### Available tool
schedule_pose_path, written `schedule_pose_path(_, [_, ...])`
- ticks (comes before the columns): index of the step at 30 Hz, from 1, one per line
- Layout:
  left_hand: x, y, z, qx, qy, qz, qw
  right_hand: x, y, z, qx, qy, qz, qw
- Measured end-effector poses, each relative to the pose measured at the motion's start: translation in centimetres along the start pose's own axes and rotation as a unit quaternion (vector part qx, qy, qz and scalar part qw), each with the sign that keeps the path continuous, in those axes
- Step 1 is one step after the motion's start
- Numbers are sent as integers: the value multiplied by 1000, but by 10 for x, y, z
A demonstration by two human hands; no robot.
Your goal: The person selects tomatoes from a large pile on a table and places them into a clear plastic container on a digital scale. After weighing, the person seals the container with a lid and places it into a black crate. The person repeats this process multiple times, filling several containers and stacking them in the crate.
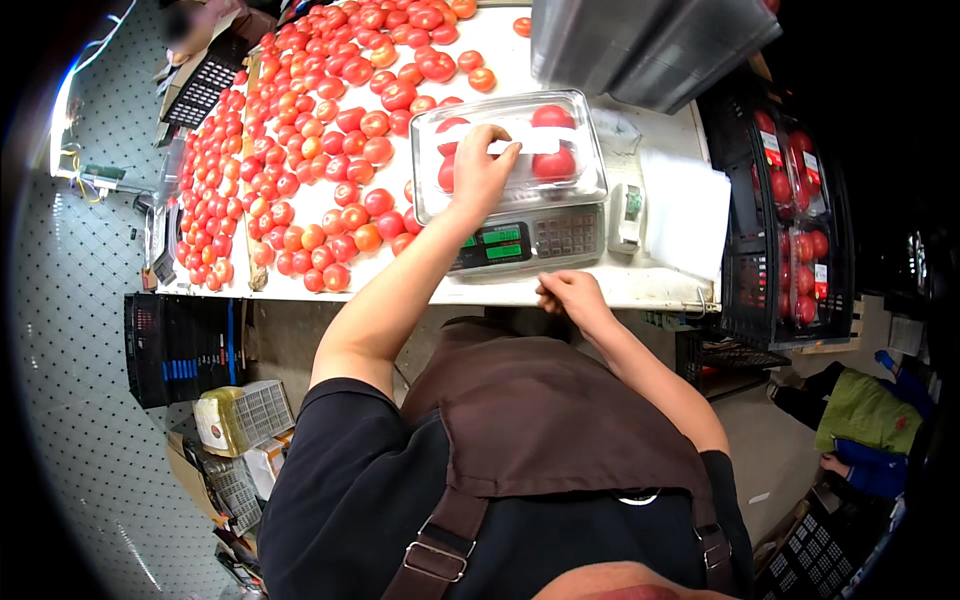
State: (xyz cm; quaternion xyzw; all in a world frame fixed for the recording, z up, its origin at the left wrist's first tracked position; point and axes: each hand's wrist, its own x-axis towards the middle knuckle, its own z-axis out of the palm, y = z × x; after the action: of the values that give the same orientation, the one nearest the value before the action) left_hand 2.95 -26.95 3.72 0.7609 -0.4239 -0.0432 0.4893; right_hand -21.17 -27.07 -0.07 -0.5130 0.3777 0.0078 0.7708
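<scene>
A clear plastic box of red tomatoes (552, 165) rests in the metal pan (596, 150) of a digital scale (567, 236). Over the box is my left hand (482, 170), thumb and fingertips closed at the edge of a white label (535, 141) on the lid. Part of the label and a tomato are hidden by this hand. Just in front of the scale's keypad, at the table edge, my right hand (573, 294) has its fingers curled together. Whether anything small is between them does not show.
Many loose tomatoes (340, 160) cover the white table on the left. Right of the scale are a small white device (628, 215) and white paper (690, 215). Stacked clear containers (640, 50) stand behind. A black crate (755, 312) holds packed tomatoes. Another person (870, 420) is at far right.
</scene>
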Motion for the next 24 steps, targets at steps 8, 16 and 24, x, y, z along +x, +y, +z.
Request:
schedule_pose_path(8, [38,-44,-29,258,16,-26,966,65,16,27,3,36,39,999])
schedule_pose_path(16, [-4,-110,-72,-73,-145,-353,922,64,25,28,6,60,47,997])
schedule_pose_path(24, [14,-97,-69,-484,-135,-525,687,64,-17,27,25,132,9,991])
